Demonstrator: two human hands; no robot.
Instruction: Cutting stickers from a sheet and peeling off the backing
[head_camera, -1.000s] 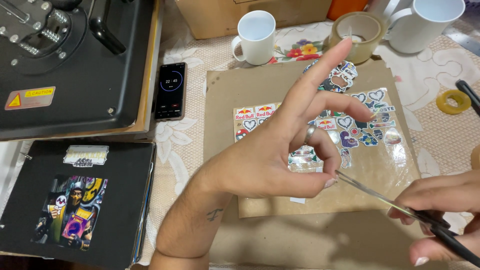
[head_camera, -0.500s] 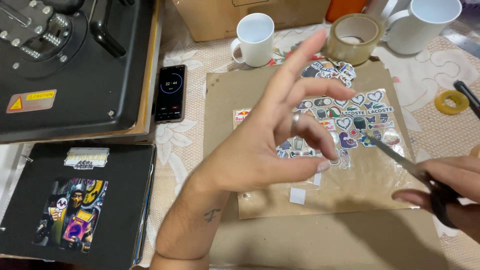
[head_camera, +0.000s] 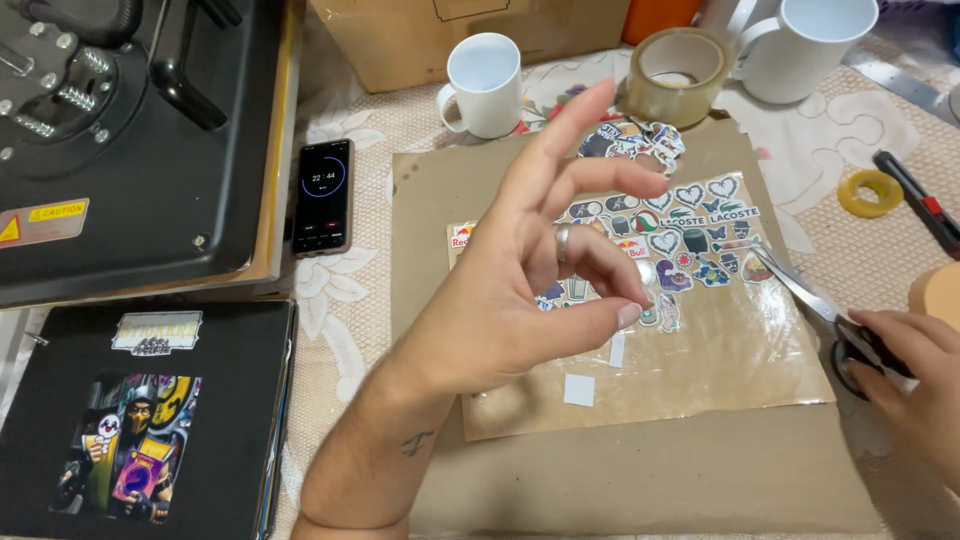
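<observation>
- Since the earlier frame the right hand (head_camera: 915, 385) has drawn the scissors (head_camera: 815, 305) back toward the right edge of the table, so their tips now lie at the right rim of the sticker sheet (head_camera: 660, 225) instead of under the raised hand.
- Its fingers are closed through the dark handles, gripping the scissors; whether the blades are parted cannot be told.
- Lifted above the sheet, the left hand (head_camera: 530, 290) has thumb and middle finger pressed together, with forefinger and little finger spread upward. What it pinches is too small to make out; it may be a tiny cut piece.
- Below it, the printed stickers lie flat under a glossy clear film on the brown cardboard (head_camera: 640, 480), with two small white paper scraps (head_camera: 579, 389) near the film's lower part.
- By the look of it, the sheet is light, thin and floppy, and the film slippery; it would best be held at a bare edge, not over the printed shapes.
- Around the work stand two white mugs (head_camera: 484, 85), a roll of clear tape (head_camera: 680, 70), a phone (head_camera: 323, 195), a black press (head_camera: 130, 140) and a black folder (head_camera: 150, 420).
</observation>
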